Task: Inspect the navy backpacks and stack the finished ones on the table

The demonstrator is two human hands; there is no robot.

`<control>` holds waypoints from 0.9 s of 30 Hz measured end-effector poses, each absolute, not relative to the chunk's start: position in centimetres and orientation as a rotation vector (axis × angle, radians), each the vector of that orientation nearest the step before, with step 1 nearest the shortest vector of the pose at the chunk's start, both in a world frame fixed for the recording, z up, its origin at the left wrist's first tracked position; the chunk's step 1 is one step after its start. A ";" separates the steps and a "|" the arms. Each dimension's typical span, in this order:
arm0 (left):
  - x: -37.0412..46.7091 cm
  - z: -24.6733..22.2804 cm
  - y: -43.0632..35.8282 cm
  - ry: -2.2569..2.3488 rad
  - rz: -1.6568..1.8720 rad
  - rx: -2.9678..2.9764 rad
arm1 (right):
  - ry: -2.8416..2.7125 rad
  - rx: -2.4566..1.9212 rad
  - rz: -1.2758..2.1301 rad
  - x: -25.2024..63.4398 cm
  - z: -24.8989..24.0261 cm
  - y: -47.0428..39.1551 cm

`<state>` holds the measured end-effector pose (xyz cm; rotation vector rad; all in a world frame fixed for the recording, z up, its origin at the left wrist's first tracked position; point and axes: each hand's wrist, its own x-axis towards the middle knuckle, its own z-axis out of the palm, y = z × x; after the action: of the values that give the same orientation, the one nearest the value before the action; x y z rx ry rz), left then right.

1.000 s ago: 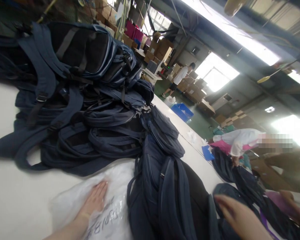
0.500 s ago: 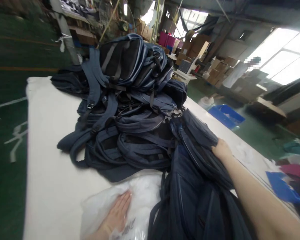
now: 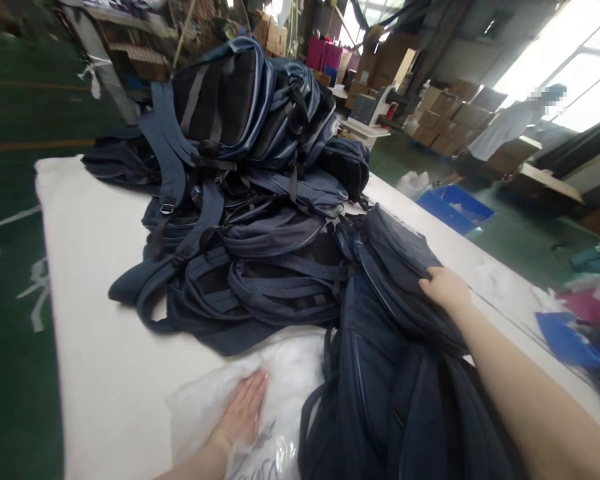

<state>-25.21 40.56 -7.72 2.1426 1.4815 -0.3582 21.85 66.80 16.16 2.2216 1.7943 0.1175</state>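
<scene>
My left hand [image 3: 244, 410] lies flat, fingers stretched out, on a clear plastic bag [image 3: 290, 373] with white contents and dark print. My right hand [image 3: 446, 290] has its fingers bent over the edge of a dark navy backpack [image 3: 405, 267] on the right side of the table. Another navy backpack [image 3: 380, 393] lies at the front, between the plastic bag and my right forearm. A large pile of navy and black backpacks [image 3: 275, 233] with loose straps rises behind the plastic bag.
Under the pile is a white table [image 3: 95, 373]. On the green floor beyond its right edge are a blue bin [image 3: 455, 208] and stacked cartons [image 3: 443, 117]. A person [image 3: 505, 127] stands there. A grey post [image 3: 105, 73] rises behind the left side.
The whole view has shifted slightly, with the pile now a little further left and higher. Both hands keep nearly the same places on the plastic bag and the backpack.
</scene>
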 end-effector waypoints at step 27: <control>-24.5 -6.8 40.6 1.535 -0.131 2.276 | 1.888 2.082 0.668 21.3 27.1 59.1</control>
<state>-24.52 40.63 -6.79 2.2756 1.5354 -0.1312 21.31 59.10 27.12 2.0822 1.8881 0.6679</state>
